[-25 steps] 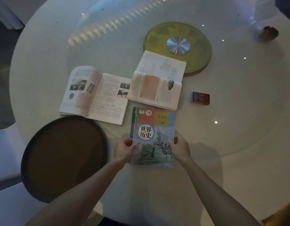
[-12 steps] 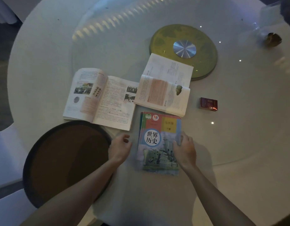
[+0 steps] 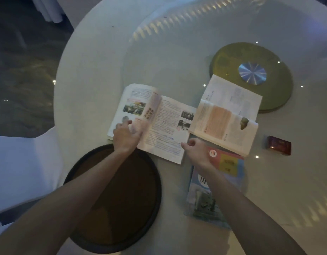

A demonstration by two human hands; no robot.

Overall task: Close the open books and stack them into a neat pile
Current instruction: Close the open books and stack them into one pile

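Note:
A closed history book [image 3: 227,166] with a coloured cover lies flat near the table's front, partly under my right forearm. To its upper left an open book [image 3: 164,124] lies spread on its covers. My left hand [image 3: 126,135] rests flat on its left page, fingers apart. My right hand [image 3: 195,153] hovers at that book's lower right corner with fingers curled and nothing visibly in them. A second open book [image 3: 228,111] lies to the right, its near half overlapping the first open book's right edge and the closed book's top.
A round dark tray [image 3: 122,242] sits at the front left, under my left forearm. A green lazy-Susan disc [image 3: 280,89] with a metal hub lies behind the books. A small red box [image 3: 278,148] sits to the right. A white-covered chair [image 3: 21,162] stands left of the round table [image 3: 96,70].
Both hands left the closed book and moved up and left. The left hand now lies on the open book's left page, the right at its lower right corner. The view shifted left.

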